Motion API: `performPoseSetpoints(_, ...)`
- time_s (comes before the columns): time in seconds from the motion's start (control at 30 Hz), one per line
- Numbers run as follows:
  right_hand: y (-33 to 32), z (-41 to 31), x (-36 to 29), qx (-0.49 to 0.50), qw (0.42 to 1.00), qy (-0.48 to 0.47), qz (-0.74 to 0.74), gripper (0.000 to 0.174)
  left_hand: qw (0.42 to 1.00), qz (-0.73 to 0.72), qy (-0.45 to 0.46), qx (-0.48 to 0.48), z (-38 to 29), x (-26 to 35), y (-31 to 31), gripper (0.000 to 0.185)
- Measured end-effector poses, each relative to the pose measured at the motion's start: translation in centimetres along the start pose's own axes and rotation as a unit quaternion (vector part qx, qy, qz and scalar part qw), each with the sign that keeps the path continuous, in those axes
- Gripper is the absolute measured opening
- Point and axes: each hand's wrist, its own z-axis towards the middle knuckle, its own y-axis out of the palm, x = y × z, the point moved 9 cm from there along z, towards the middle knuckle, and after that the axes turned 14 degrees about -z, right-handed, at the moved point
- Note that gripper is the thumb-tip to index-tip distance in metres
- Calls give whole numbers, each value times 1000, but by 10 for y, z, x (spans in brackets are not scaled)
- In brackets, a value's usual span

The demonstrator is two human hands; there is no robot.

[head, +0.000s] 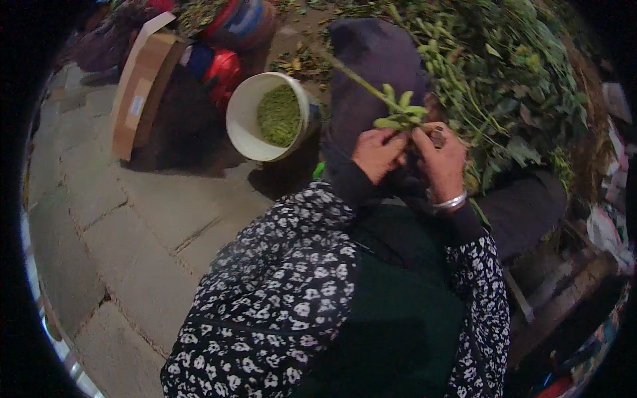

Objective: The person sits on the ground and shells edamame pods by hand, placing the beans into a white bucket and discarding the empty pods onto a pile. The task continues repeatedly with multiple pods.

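Note:
A cut bean stalk (366, 87), likely soybean, slants over my lap with a cluster of plump green pods (401, 113) near its lower end. My left hand (380, 151) is curled at the pods from the left, its fingertips partly hidden. From the other side my right hand (443, 161) pinches the stalk's end just below the cluster, thumb against forefinger. It wears a ring and a silver bangle (450, 201). Left of my knee, a white plastic bucket (241, 117) leans toward me. Inside lies a mass of small green pods (279, 117), too blurred to tell singly.
A large heap of leafy bean plants (517, 94) lies right of my legs. An open cardboard box (144, 99) stands left on stone paving (134, 244), near a red plastic bag (221, 74). Another container (244, 25) is behind the bucket. A person's shoe (102, 78) shows far left.

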Motion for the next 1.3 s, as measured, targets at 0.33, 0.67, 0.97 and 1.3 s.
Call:
performPoseSetpoints(0.33, 35, -30, 28, -223, 875, 194, 382, 14, 998, -50, -40, 11, -10, -8, 1, 22)
performPoseSetpoints(0.67, 48, -36, 18, -270, 830, 216, 438, 14, 995, -88, -46, 9, -6, -6, -13, 22)
performPoseSetpoints(0.97, 30, -24, 19, -135, 960, 112, 218, 14, 999, 45, -21, -16, -5, 13, -4, 22)
performPoseSetpoints(1.3, 31, -37, 10, -146, 988, 31, 41, 21, 999, -38, -18, 27, -9, 15, -10, 25)
